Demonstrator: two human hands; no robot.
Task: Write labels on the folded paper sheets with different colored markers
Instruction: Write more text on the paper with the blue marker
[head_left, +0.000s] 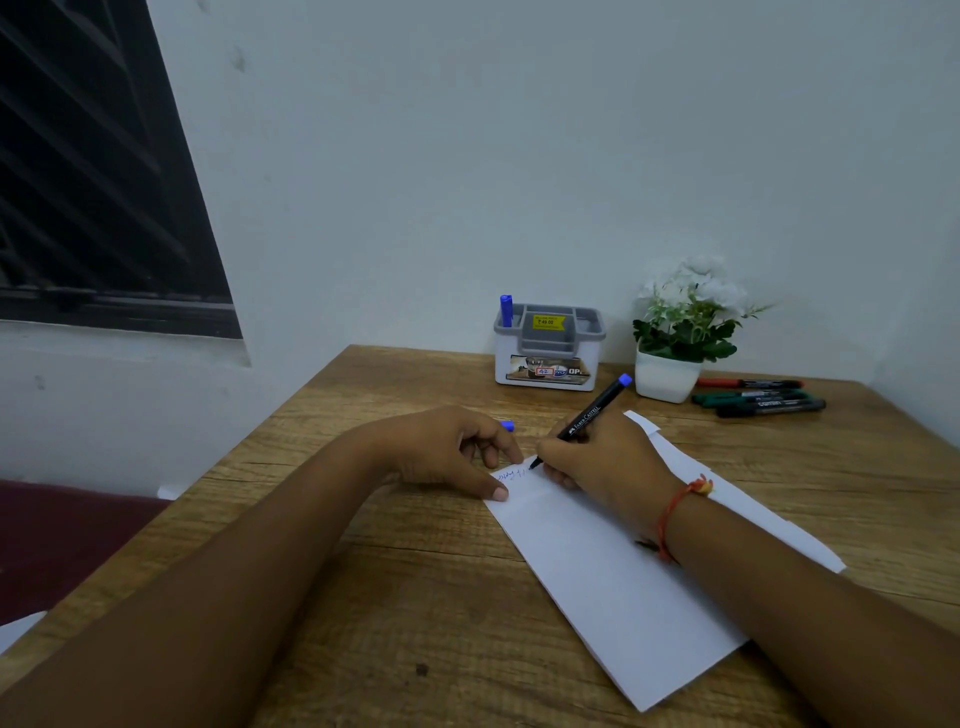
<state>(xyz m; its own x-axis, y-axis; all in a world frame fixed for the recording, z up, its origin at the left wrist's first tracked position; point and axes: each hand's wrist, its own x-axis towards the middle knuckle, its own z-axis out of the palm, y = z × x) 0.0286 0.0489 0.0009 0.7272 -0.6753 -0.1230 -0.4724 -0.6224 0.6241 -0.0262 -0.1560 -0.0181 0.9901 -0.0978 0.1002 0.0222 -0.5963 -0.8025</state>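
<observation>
A folded white paper sheet (618, 571) lies slantwise across a wooden table (415, 597), a few blue marks of handwriting at its far corner. The right hand (602, 462) grips a black blue-ended marker (584, 418) between thumb and fingers, the tip touching the paper just beside the writing; a red thread band circles that wrist. The left hand (457, 452), fingers curled, pins the sheet's far corner with thumb and fingertips, a blue marker cap (507, 426) showing just behind its knuckles; whether the hand holds the cap cannot be told. A second white sheet (737, 499) pokes out from beneath the first on the right. Against the wall stand a grey-and-white desk organiser (548, 345) with a blue pen (506, 310) upright in it, and a white pot of white flowers (680, 332). Right of the pot lie a red marker (748, 384), a green marker (748, 397) and a black marker (771, 408), side by side.
</observation>
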